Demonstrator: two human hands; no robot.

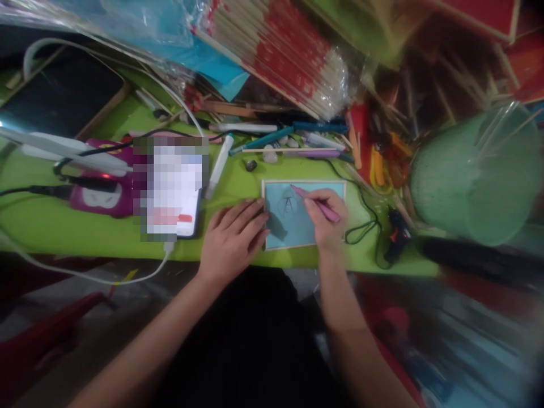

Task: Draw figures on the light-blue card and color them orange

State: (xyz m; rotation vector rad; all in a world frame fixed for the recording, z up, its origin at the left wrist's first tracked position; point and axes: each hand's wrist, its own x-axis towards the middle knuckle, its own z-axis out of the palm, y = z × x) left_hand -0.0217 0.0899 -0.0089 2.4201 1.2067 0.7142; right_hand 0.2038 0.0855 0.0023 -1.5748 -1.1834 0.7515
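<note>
A small light-blue card (pixel 297 226) with a pale frame lies on the green tabletop (pixel 63 226) near its front edge. My right hand (pixel 326 218) is closed around a pink pen (pixel 317 204), whose tip rests on a faint pencilled figure near the card's top. My left hand (pixel 236 238) lies flat with fingers stretched out, its fingertips on the card's left edge.
A phone (pixel 174 187) lies left of my hands with a white cable, beside a magenta device (pixel 102 195). Pens, sticks and scissors (pixel 378 164) crowd the back. A green tub (pixel 476 175) stands right; a black glue gun (pixel 397 235) lies by it.
</note>
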